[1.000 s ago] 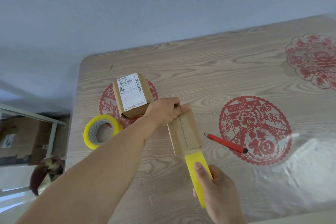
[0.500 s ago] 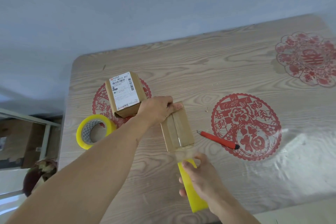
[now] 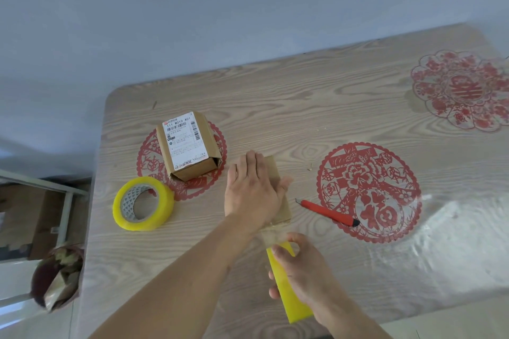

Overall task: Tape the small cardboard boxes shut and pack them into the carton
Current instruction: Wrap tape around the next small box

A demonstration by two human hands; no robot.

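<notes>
Small box (image 3: 278,190), mid-surface toward the near edge, is pressed flat under the left hand (image 3: 252,190), fingers straight. Yellow tape roll (image 3: 289,286) is gripped by the right hand (image 3: 305,270). Tape should be kept taut, smoothed along the seam.

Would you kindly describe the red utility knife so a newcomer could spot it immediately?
Start at the large round red paper-cut design in the middle of the wooden table. The red utility knife lies across its left edge. It is the only slim red tool, with a black end.
</notes>
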